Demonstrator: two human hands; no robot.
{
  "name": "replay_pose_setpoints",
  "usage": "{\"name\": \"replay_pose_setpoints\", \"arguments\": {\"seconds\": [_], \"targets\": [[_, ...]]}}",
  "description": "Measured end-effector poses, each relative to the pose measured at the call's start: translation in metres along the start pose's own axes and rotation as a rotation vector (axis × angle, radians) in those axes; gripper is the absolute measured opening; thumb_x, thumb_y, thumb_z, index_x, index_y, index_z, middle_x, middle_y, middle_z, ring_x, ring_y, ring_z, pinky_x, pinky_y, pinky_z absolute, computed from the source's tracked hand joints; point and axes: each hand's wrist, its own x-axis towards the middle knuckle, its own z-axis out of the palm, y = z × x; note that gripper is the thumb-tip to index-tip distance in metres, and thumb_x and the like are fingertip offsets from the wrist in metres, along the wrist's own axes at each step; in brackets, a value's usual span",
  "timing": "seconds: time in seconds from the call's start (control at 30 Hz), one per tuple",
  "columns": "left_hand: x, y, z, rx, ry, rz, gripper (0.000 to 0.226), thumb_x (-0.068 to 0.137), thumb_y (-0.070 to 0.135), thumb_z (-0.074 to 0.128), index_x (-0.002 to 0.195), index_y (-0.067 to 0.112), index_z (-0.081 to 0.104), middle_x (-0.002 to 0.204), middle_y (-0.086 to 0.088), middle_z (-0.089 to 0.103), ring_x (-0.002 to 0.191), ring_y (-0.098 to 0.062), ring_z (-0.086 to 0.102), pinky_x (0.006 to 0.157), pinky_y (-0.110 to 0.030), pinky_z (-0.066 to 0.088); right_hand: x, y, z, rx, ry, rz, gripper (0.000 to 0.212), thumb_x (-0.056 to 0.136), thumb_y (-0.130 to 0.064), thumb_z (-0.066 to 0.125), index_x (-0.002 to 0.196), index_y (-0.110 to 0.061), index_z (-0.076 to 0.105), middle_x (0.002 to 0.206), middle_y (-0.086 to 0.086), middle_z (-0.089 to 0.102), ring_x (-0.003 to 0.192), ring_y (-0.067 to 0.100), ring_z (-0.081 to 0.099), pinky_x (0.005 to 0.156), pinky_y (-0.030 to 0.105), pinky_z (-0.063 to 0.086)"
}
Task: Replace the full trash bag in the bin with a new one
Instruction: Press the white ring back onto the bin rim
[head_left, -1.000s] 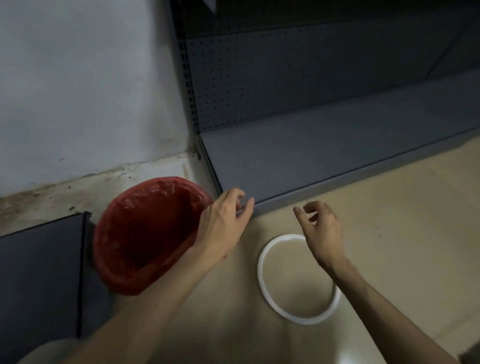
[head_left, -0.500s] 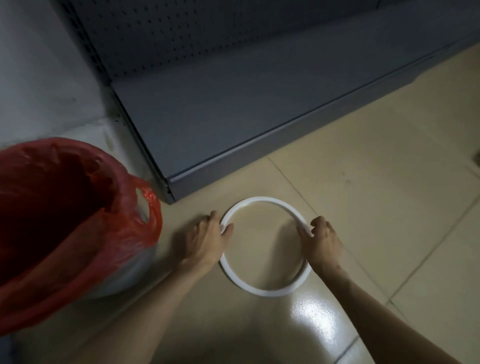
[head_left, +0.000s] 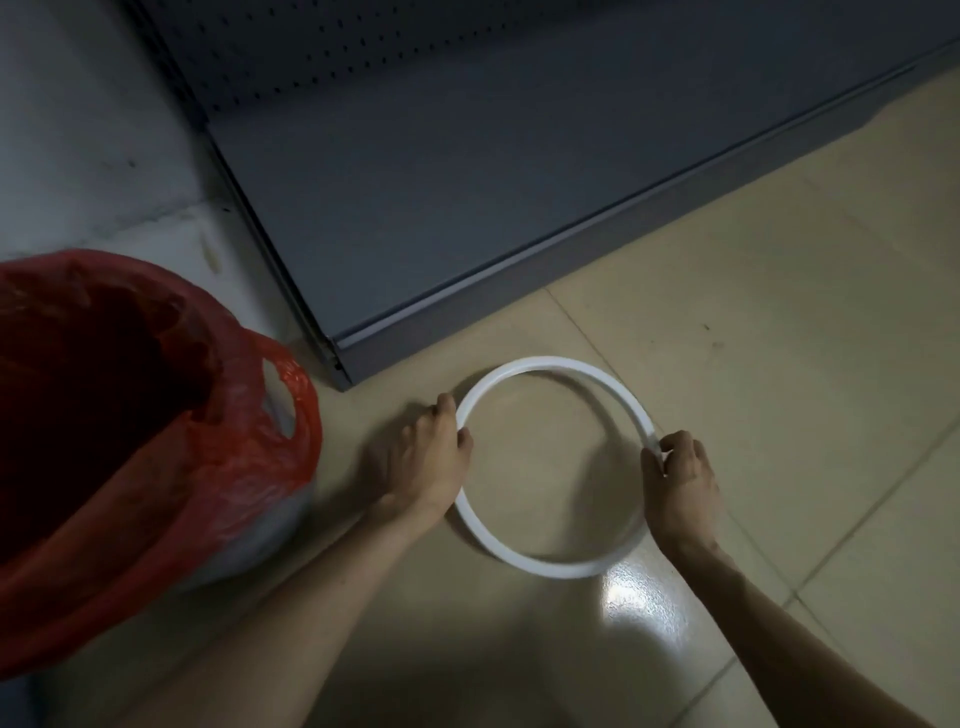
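Note:
A white plastic ring (head_left: 545, 364) lies on the beige floor tiles in the middle of the view. My left hand (head_left: 428, 462) grips its left side and my right hand (head_left: 680, 478) grips its right side, fingers curled over the rim. At the left stands a pale bin (head_left: 270, 525) lined with a red trash bag (head_left: 218, 467). The bag's edge is folded over the bin's rim and one handle loop hangs outside. The bag's inside is dark and I see nothing in it.
A grey metal shelf base (head_left: 467, 218) with a perforated back panel runs diagonally behind the ring. A stained white wall (head_left: 78, 130) is at the far left. Open floor tiles (head_left: 805, 312) stretch to the right.
Both hands dropped from beside the bin to the ring and closed on its two sides. The view swung down and right, so the bin now sits at the left edge.

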Motion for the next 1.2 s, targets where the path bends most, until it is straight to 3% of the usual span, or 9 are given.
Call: {"name": "replay_pose_setpoints", "arguments": {"seconds": [0.23, 0.4, 0.5, 0.6, 0.7, 0.87, 1.0, 1.13, 1.2], "targets": [[0.0, 0.038, -0.08, -0.029, 0.15, 0.117, 0.02, 0.095, 0.021, 0.05, 0.111, 0.01, 0.049, 0.095, -0.013, 0.069, 0.087, -0.036, 0.067, 0.063, -0.037, 0.041, 0.028, -0.055, -0.094, 0.041, 0.107, -0.148, 0.015, 0.092, -0.014, 0.06, 0.102, -0.003, 0.057, 0.096, 0.017, 0.058, 0.075, 0.032, 0.053, 0.065, 0.035, 0.04], [0.0, 0.039, -0.164, -0.083, 0.233, 0.048, 0.015, 0.095, 0.021, 0.049, 0.106, 0.011, 0.045, 0.098, -0.016, 0.067, 0.091, -0.043, 0.063, 0.068, -0.043, 0.046, 0.049, -0.133, -0.15, 0.028, 0.126, -0.302, 0.014, 0.091, -0.014, 0.062, 0.097, -0.002, 0.06, 0.086, 0.015, 0.055, 0.074, 0.036, 0.054, 0.062, 0.037, 0.041], [-0.006, 0.022, -0.217, -0.101, 0.309, 0.004, 0.014, 0.094, 0.022, 0.051, 0.098, 0.012, 0.041, 0.092, -0.016, 0.066, 0.088, -0.043, 0.063, 0.063, -0.04, 0.039, 0.052, -0.185, -0.163, 0.07, 0.094, -0.396, 0.013, 0.091, -0.014, 0.061, 0.093, -0.002, 0.059, 0.084, 0.014, 0.056, 0.072, 0.035, 0.053, 0.061, 0.037, 0.041], [-0.024, -0.01, -0.263, -0.063, 0.387, -0.088, 0.02, 0.094, 0.022, 0.051, 0.108, 0.008, 0.048, 0.092, -0.016, 0.066, 0.088, -0.043, 0.063, 0.065, -0.041, 0.041, 0.046, -0.236, -0.158, 0.156, 0.019, -0.506, 0.011, 0.089, -0.011, 0.063, 0.089, -0.001, 0.061, 0.08, 0.015, 0.058, 0.069, 0.034, 0.054, 0.06, 0.035, 0.04], [-0.052, -0.049, -0.296, -0.034, 0.441, -0.205, 0.013, 0.095, 0.023, 0.051, 0.102, 0.012, 0.049, 0.088, -0.012, 0.066, 0.084, -0.042, 0.063, 0.064, -0.041, 0.042, 0.029, -0.284, -0.143, 0.202, -0.057, -0.637, 0.009, 0.088, -0.014, 0.067, 0.091, -0.006, 0.064, 0.078, 0.009, 0.059, 0.065, 0.026, 0.052, 0.06, 0.031, 0.037], [-0.107, -0.111, -0.318, -0.033, 0.515, -0.394, 0.012, 0.097, 0.027, 0.051, 0.089, 0.02, 0.046, 0.07, 0.009, 0.05, 0.056, -0.009, 0.05, 0.046, -0.023, 0.027, -0.018, -0.343, -0.113, 0.209, -0.209, -0.78, 0.013, 0.09, -0.021, 0.064, 0.094, -0.009, 0.063, 0.081, 0.003, 0.056, 0.066, 0.023, 0.056, 0.06, 0.039, 0.049], [-0.139, -0.15, -0.316, -0.025, 0.5, -0.498, 0.016, 0.099, 0.034, 0.046, 0.09, 0.021, 0.047, 0.077, 0.005, 0.059, 0.057, -0.008, 0.048, 0.046, -0.025, 0.028, -0.051, -0.366, -0.092, 0.211, -0.293, -0.867, 0.013, 0.093, -0.024, 0.059, 0.091, -0.011, 0.059, 0.086, 0.005, 0.058, 0.069, 0.022, 0.056, 0.06, 0.038, 0.049], [-0.155, -0.167, -0.309, -0.022, 0.479, -0.517, 0.014, 0.102, 0.036, 0.041, 0.099, 0.023, 0.048, 0.076, 0.01, 0.057, 0.053, 0.002, 0.045, 0.043, -0.016, 0.025, -0.071, -0.376, -0.074, 0.158, -0.379, -0.943, 0.019, 0.098, -0.027, 0.05, 0.112, -0.015, 0.055, 0.104, 0.007, 0.06, 0.083, 0.027, 0.061, 0.071, 0.043, 0.053], [-0.157, -0.171, -0.305, -0.02, 0.458, -0.473, 0.019, 0.103, 0.038, 0.036, 0.115, 0.027, 0.046, 0.074, 0.011, 0.057, 0.051, 0.002, 0.046, 0.043, -0.014, 0.025, -0.076, -0.378, -0.069, 0.099, -0.427, -0.987, 0.031, 0.099, -0.027, 0.047, 0.13, -0.02, 0.047, 0.113, 0.009, 0.059, 0.091, 0.03, 0.063, 0.077, 0.047, 0.055]]}}
